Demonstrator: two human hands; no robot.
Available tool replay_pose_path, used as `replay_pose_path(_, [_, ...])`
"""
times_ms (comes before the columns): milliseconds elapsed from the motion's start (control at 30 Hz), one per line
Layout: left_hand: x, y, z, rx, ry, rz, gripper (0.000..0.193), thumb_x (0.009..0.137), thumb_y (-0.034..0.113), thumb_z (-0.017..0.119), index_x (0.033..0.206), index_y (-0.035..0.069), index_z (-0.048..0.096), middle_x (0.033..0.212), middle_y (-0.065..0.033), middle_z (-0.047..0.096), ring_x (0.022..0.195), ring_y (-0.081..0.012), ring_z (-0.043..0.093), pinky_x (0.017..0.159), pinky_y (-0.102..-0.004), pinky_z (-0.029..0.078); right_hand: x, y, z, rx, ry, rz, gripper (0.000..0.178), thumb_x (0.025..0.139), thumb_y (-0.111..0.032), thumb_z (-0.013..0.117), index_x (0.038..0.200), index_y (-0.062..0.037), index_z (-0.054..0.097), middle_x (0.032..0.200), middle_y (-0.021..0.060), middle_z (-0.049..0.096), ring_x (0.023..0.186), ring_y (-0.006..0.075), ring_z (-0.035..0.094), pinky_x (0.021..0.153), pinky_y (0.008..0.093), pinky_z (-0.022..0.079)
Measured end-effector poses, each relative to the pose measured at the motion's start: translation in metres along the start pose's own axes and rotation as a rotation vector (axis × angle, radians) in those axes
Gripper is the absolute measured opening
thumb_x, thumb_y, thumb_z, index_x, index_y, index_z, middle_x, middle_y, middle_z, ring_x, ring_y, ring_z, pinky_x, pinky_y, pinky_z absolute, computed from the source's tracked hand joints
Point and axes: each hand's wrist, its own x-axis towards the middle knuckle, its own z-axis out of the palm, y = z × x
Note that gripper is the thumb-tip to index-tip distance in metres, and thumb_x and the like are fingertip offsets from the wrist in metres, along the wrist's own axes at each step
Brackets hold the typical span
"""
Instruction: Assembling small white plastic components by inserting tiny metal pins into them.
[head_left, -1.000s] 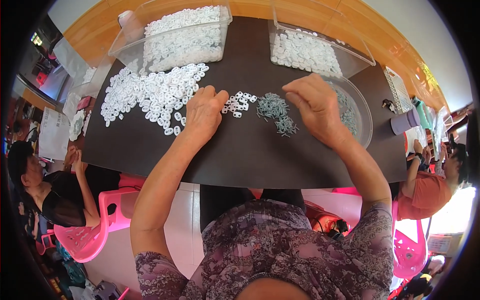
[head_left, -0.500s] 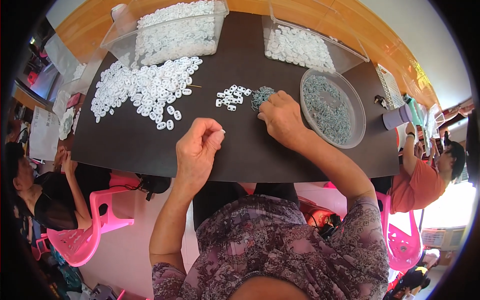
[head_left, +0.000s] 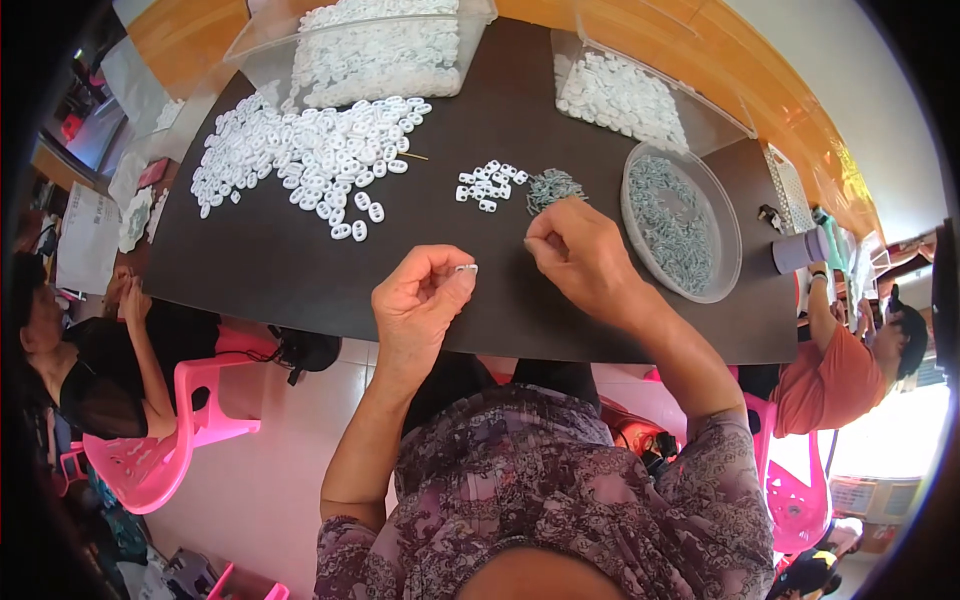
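Note:
My left hand (head_left: 420, 300) is over the near middle of the dark table, thumb and forefinger pinched on a small white plastic piece (head_left: 467, 268). My right hand (head_left: 585, 255) is closed in a pinch just to the right of it; whatever its fingertips hold is too small to make out. Behind the right hand lies a small heap of grey screws (head_left: 556, 187). Left of that heap is a group of small white square pieces (head_left: 488, 184) with holes. A round clear tub (head_left: 735, 245) of more screws stands right of my right hand.
White oval two-holed pieces (head_left: 330, 160) spread over the table's left side, a thin yellowish stick (head_left: 413, 155) beside them. Clear bins (head_left: 475, 40) of white parts stand at the back. A lilac cylindrical container (head_left: 800, 252) is far right. People sit on pink chairs (head_left: 190, 440) at both sides.
My right hand has drawn back from the screw heap toward my left hand, its fingers pinched. The white piece shows more in my left hand. The whole view has shifted slightly.

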Motion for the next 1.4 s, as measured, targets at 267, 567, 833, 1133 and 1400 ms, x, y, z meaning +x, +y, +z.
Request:
replay_pose_path(267, [-0.005, -0.001, 0.002, -0.080, -0.056, -0.019, 0.008, 0.086, 0.001, 0.062, 0.094, -0.001, 0.061, 0.078, 0.0020, 0.056, 0.069, -0.0024, 0.049, 0.062, -0.0163, 0.040, -0.006, -0.034, 0.014, 0.450, -0.058, 0.211, 0.012, 0.077, 0.000, 0.064, 0.088, -0.0045, 0.061, 0.073, 0.0033, 0.054, 0.068, 0.0135, 0.051, 0.061, 0.0266, 0.042])
replay_pose_path(567, [-0.011, -0.005, 0.001, -0.013, -0.050, -0.024, 0.014, 0.089, 0.010, 0.061, 0.099, 0.000, 0.062, 0.085, -0.0011, 0.060, 0.070, -0.0058, 0.056, 0.058, -0.0179, 0.044, -0.017, -0.036, 0.022, 0.581, -0.033, 0.268, 0.011, 0.080, 0.002, 0.064, 0.090, -0.0017, 0.064, 0.085, 0.0012, 0.060, 0.080, 0.0078, 0.054, 0.071, 0.0231, 0.044])
replay_pose_path(833, [-0.019, -0.002, -0.001, 0.011, -0.005, -0.046, 0.017, 0.088, 0.008, 0.062, 0.103, 0.000, 0.063, 0.087, -0.0022, 0.061, 0.070, -0.0065, 0.057, 0.059, -0.0184, 0.046, -0.019, -0.043, 0.023, 0.664, -0.056, 0.420, 0.011, 0.081, 0.000, 0.065, 0.092, -0.0017, 0.062, 0.087, 0.0007, 0.062, 0.079, 0.0061, 0.056, 0.073, 0.0220, 0.046])
replay_pose_path(1133, [-0.020, -0.001, -0.003, 0.119, -0.015, 0.068, 0.016, 0.087, 0.004, 0.061, 0.102, -0.002, 0.063, 0.083, -0.0031, 0.059, 0.070, -0.0076, 0.056, 0.060, -0.0194, 0.045, -0.015, -0.046, 0.024, 0.589, -0.035, 0.355, 0.012, 0.078, -0.001, 0.065, 0.090, -0.0027, 0.061, 0.078, -0.0008, 0.061, 0.069, 0.0048, 0.052, 0.063, 0.0214, 0.045])
replay_pose_path(1400, [-0.023, -0.001, 0.000, 0.142, 0.040, 0.023, 0.013, 0.084, -0.002, 0.062, 0.097, -0.003, 0.063, 0.079, -0.0033, 0.057, 0.069, -0.0086, 0.054, 0.061, -0.0214, 0.044, -0.015, -0.046, 0.026, 0.549, -0.056, 0.358, 0.011, 0.077, -0.001, 0.066, 0.087, -0.0029, 0.062, 0.078, 0.0002, 0.060, 0.067, 0.0057, 0.052, 0.060, 0.0221, 0.045])
